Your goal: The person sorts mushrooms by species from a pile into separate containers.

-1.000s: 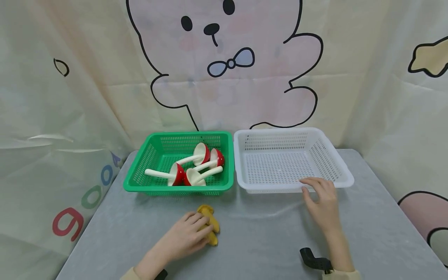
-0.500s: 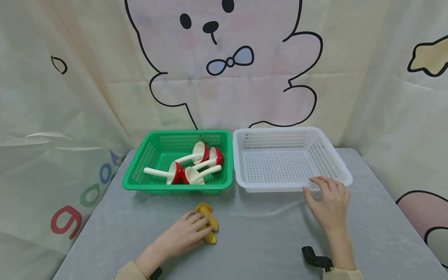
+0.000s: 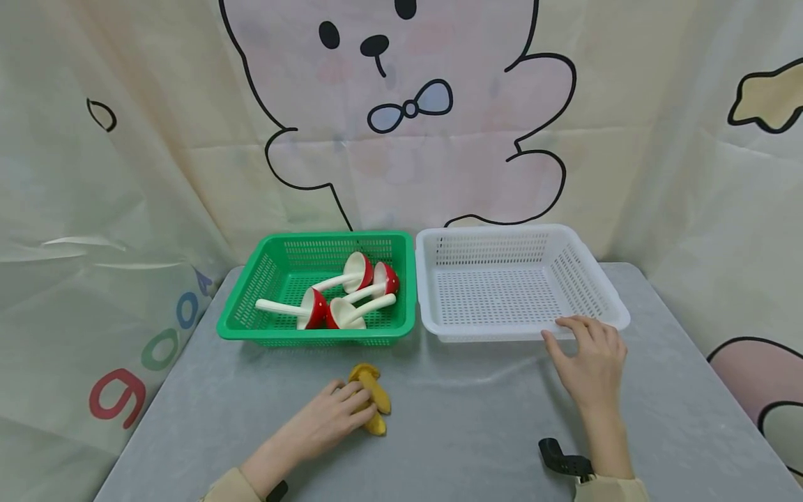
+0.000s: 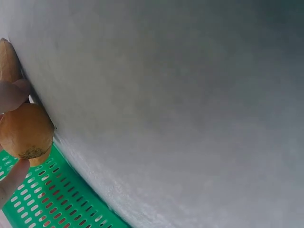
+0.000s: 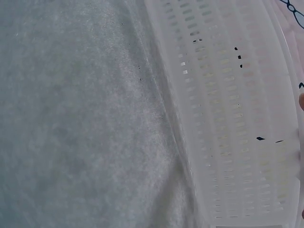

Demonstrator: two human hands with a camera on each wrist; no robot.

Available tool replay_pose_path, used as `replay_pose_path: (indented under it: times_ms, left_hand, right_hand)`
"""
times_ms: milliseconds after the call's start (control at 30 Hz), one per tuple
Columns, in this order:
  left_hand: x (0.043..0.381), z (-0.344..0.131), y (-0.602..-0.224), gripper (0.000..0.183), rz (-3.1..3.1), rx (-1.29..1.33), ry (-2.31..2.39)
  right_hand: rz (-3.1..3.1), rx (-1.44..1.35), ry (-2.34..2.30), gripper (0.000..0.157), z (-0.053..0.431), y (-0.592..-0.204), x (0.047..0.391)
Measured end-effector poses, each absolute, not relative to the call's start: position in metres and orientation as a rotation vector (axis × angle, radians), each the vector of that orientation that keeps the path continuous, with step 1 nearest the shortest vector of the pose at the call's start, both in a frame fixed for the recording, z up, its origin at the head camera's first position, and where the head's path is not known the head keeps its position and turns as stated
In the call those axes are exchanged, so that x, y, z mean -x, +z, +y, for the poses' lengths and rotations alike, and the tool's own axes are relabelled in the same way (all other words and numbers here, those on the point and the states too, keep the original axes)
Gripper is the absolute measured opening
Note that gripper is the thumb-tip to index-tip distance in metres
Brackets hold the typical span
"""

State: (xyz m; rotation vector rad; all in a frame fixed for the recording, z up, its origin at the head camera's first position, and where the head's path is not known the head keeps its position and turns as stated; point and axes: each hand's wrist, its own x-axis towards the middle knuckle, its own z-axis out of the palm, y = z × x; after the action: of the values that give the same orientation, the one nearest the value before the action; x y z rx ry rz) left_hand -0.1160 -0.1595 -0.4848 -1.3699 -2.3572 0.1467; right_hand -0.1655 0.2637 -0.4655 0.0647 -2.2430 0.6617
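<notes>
My left hand (image 3: 332, 416) grips a yellow toy banana bunch (image 3: 374, 394) on the table, in front of the green basket (image 3: 316, 335). In the left wrist view, fingertips lie against the banana bunch (image 4: 27, 130), whose stem end has dark specks. Part of the bunch is hidden under the fingers. At the front right of the white basket (image 3: 495, 331), my right hand (image 3: 590, 359) rests with relaxed fingers at the rim, thumb spread to the left. The right wrist view shows the white basket's wall (image 5: 223, 118) with only bits of fingers at the right edge.
Inside the green basket lie several red-capped toy mushrooms (image 3: 351, 314) with white stems. The two baskets stand side by side at the back of the grey table (image 3: 464, 418). Behind them hangs a curtain (image 3: 615, 160) with a cartoon bear.
My right hand has slid a little to the right along the white basket's front rim. The left hand stays on the banana bunch. The head view has shifted slightly.
</notes>
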Motion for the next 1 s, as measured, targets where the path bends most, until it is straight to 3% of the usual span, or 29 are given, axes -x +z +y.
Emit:
replay_pose_path:
  times_ms: [200,367,500,633,833,1000]
  left_hand:
    - [0.113,-0.158,-0.484,0.016,-2.347,1.352,0.133]
    - [0.111,-0.156,-0.478,0.021,-2.349,1.332,0.132]
    - [0.11,-0.151,-0.471,0.036,-2.349,1.328,0.125]
    - [0.11,-0.144,-0.461,0.028,-2.32,1.333,0.131]
    - [0.112,-0.131,-0.448,0.054,-2.225,1.348,0.143]
    - [0.114,-0.121,-0.44,0.029,-2.21,1.368,0.166]
  right_hand:
    - [-2.264,-0.059,0.668,0.031,0.264,-0.465,0.165]
    - [-2.269,-0.058,0.664,0.031,0.264,-0.465,0.165]
    - [-2.269,-0.053,0.667,0.031,0.264,-0.465,0.165]
    - [-2.263,-0.054,0.667,0.031,0.264,-0.465,0.165]
    - [-2.24,-0.061,0.674,0.033,0.263,-0.465,0.164]
    - [-2.245,-0.063,0.667,0.032,0.263,-0.465,0.164]
